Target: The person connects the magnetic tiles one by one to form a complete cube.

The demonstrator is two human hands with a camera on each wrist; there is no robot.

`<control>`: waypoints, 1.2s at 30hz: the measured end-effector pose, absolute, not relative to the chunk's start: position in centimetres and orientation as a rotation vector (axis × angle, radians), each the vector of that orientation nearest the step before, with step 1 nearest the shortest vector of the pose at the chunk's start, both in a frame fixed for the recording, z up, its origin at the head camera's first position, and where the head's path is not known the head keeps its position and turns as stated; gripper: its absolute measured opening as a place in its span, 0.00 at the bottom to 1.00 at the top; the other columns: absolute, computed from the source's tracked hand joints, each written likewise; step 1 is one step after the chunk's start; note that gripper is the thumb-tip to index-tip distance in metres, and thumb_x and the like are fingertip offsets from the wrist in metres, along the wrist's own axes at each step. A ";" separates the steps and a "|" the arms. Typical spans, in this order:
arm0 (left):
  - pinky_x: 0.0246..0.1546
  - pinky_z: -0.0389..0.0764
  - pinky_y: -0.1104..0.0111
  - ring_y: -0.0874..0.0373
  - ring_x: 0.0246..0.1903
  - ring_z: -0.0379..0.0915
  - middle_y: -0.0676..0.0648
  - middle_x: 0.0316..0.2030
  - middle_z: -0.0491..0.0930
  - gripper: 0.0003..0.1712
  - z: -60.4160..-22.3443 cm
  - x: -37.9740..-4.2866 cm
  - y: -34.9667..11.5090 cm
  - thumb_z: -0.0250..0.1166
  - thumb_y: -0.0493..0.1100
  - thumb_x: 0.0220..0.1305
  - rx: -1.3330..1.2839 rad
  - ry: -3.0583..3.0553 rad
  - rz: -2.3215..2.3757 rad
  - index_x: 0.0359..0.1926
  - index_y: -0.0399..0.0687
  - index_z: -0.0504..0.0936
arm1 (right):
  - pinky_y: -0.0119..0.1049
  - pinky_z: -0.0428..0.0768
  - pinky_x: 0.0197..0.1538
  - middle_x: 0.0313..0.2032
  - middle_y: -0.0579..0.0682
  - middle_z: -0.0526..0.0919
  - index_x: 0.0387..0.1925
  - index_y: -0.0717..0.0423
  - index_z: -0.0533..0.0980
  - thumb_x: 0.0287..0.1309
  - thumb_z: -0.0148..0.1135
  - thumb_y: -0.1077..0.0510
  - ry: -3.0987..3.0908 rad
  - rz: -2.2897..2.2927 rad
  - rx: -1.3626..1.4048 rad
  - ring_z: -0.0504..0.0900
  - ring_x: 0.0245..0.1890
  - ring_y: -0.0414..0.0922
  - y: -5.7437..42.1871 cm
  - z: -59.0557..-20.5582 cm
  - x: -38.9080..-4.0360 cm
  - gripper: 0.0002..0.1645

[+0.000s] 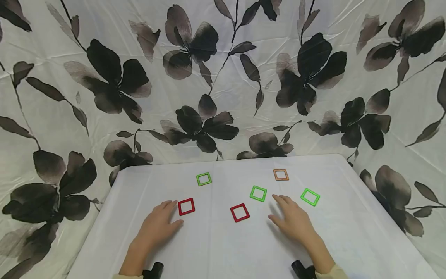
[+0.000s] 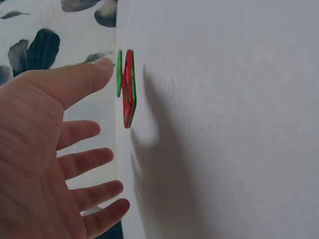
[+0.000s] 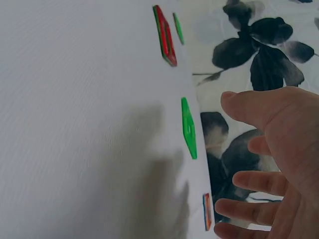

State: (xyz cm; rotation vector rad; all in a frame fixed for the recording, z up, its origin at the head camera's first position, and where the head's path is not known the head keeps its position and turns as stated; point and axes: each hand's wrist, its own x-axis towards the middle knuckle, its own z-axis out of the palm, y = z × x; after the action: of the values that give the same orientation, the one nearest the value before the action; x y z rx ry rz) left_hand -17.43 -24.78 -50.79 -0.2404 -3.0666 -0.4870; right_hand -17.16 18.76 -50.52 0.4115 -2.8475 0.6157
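Observation:
My left hand [image 1: 158, 224] hovers over the white table with fingers spread and nothing in them. Just right of its fingertips lies a red square frame [image 1: 186, 206]. The left wrist view shows that red frame [image 2: 128, 89] beyond the thumb. My right hand [image 1: 292, 218] also hangs with its fingers apart, holding nothing. Close to its fingertips is a green square frame [image 1: 258, 193]; a second red square frame [image 1: 240, 212] lies left of its thumb. Right of this hand rests another green frame [image 1: 310, 197]. In the right wrist view a green frame [image 3: 189, 128] shows past the thumb.
Farther back on the white table [image 1: 212, 248] lie a green square frame [image 1: 204, 179] at the left and an orange square frame [image 1: 281, 174] at the right. Behind the table hangs a pale cloth [image 1: 251, 23] printed with dark flowers.

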 end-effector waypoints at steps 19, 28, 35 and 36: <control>0.54 0.71 0.45 0.38 0.57 0.65 0.36 0.57 0.72 0.34 -51.8 -21.1 -25.8 0.77 0.50 0.48 -0.304 -3.044 -0.658 0.56 0.40 0.80 | 0.49 0.75 0.53 0.53 0.49 0.79 0.59 0.54 0.75 0.52 0.74 0.53 -2.825 0.943 0.486 0.78 0.52 0.50 15.8 -50.6 -18.5 0.32; 0.53 0.72 0.45 0.38 0.58 0.64 0.37 0.57 0.73 0.32 -52.0 -21.5 -25.8 0.80 0.50 0.45 -0.258 -3.056 -0.685 0.52 0.43 0.83 | 0.48 0.76 0.51 0.53 0.49 0.79 0.57 0.55 0.76 0.52 0.73 0.55 -2.838 1.069 0.566 0.79 0.49 0.49 14.8 -51.1 -18.8 0.30; 0.52 0.74 0.48 0.42 0.57 0.65 0.41 0.54 0.74 0.29 -52.2 -21.9 -25.4 0.79 0.51 0.44 -0.312 -3.036 -0.697 0.49 0.46 0.85 | 0.48 0.73 0.55 0.52 0.48 0.80 0.54 0.53 0.78 0.52 0.72 0.55 -2.841 1.088 0.614 0.78 0.51 0.47 14.4 -51.6 -19.1 0.26; 0.52 0.74 0.48 0.43 0.56 0.65 0.42 0.53 0.75 0.29 -52.3 -22.0 -25.3 0.80 0.51 0.44 -0.326 -3.027 -0.697 0.49 0.47 0.85 | 0.48 0.73 0.55 0.51 0.48 0.80 0.54 0.53 0.78 0.53 0.72 0.55 -2.842 1.096 0.618 0.79 0.50 0.47 14.3 -51.7 -19.2 0.26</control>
State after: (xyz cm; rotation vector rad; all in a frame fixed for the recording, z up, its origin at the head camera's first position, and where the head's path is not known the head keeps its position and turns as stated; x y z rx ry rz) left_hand -22.03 -25.32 -52.32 -0.3263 -3.0268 -0.6971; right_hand -19.18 14.35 -51.65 0.6181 -2.8424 1.0957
